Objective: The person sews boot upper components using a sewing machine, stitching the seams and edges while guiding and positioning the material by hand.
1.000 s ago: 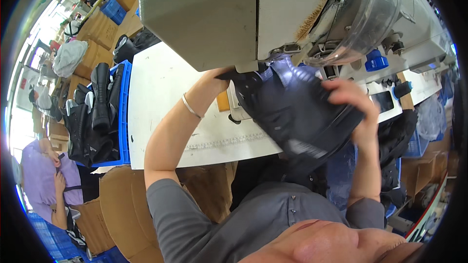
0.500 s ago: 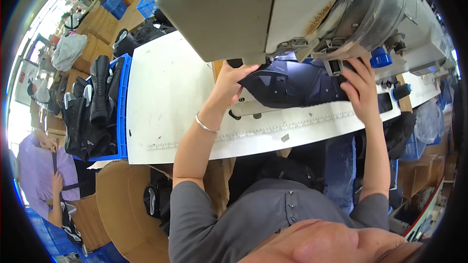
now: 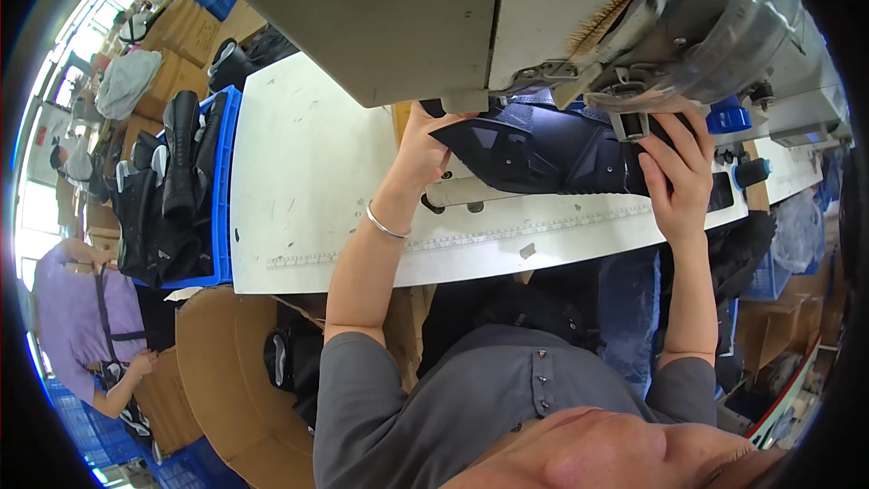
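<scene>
A black piece with glossy panels, which looks like a boot upper (image 3: 566,154), lies sideways beneath the head of a large grey-white sewing machine (image 3: 389,23). My left hand (image 3: 424,149) grips its left, pointed end; the fingertips are partly hidden behind the piece and the machine. At the right end, my right hand (image 3: 681,172) curls its fingers over the piece, close to a square metal part (image 3: 631,125) of the machine. The machine's head hides the piece's far edge and the needle area. A pale cylindrical arm (image 3: 466,190) shows just below the piece.
The white table (image 3: 299,172) carries a printed ruler strip (image 3: 507,237). On the left stands a blue crate (image 3: 222,190) of black boot-like pieces (image 3: 181,163). An open cardboard box (image 3: 226,371) is below it. A person in purple (image 3: 86,317) works at far left.
My view has shifted slightly, so the machine looks larger. Both hands keep hold of the black piece, which stays under the machine head. The person in purple has lowered a hand.
</scene>
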Demonstrator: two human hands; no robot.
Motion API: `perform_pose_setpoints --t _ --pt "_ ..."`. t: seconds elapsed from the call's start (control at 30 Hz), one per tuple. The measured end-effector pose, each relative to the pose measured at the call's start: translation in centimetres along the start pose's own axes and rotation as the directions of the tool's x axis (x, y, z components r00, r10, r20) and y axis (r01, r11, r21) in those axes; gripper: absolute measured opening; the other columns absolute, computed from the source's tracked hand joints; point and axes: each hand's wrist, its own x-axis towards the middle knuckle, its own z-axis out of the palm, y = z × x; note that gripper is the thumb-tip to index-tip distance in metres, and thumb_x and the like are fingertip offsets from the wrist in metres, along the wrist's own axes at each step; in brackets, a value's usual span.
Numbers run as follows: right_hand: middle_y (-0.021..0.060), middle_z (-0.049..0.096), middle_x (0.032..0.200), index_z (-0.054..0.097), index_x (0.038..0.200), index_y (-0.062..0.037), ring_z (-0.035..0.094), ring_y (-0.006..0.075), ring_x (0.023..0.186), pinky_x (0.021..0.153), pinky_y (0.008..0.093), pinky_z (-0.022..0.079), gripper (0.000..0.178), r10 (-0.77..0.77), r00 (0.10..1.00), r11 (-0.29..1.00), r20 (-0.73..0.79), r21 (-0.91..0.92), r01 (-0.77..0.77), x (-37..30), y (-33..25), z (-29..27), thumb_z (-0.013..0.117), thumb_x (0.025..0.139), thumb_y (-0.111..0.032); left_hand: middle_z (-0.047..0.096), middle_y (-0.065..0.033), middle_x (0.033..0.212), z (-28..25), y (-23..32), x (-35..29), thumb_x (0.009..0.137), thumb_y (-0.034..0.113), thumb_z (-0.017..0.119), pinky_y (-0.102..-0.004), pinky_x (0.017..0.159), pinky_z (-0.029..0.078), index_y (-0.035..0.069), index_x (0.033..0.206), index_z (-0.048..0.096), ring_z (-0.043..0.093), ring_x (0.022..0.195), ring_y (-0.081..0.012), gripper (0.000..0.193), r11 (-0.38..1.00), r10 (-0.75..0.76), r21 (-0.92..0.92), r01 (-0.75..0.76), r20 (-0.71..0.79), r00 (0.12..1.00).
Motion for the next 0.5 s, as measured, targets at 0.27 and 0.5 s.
perform_pose_setpoints --t 0.27,0.5 --pt "0.0054 0.064 0.125 0.073 0.108 -0.0117 0.048 0.0306 0.122 0.102 0.0398 0.037 0.031 -0.007 1.0 1.0 -0.013 -0.005 0.007 -0.4 0.3 0.3 0.066 0.078 -0.006 0.067 -0.0068 0.095 0.9 0.2 -0.3 0.091 0.009 0.065 -0.0279 0.071 0.057 0.0 0.109 0.062 0.067 0.084 -0.0154 0.02 0.997 0.05 -0.052 -0.053 -0.044 0.998" --pt "0.0112 0.07 0.091 0.071 0.089 -0.007 0.062 0.0312 0.082 0.074 0.0373 0.048 0.013 0.433 0.901 0.867 -0.02 0.284 -0.41 1.2 6.6 4.0 0.061 0.083 -0.012 0.064 -0.0105 0.104 3.4 0.7 -3.7 0.091 0.007 0.063 -0.0283 0.077 0.054 -0.001 0.109 0.055 0.066 0.091 -0.0167 0.021 0.996 0.042 0.088 -0.024 -0.208 0.977"
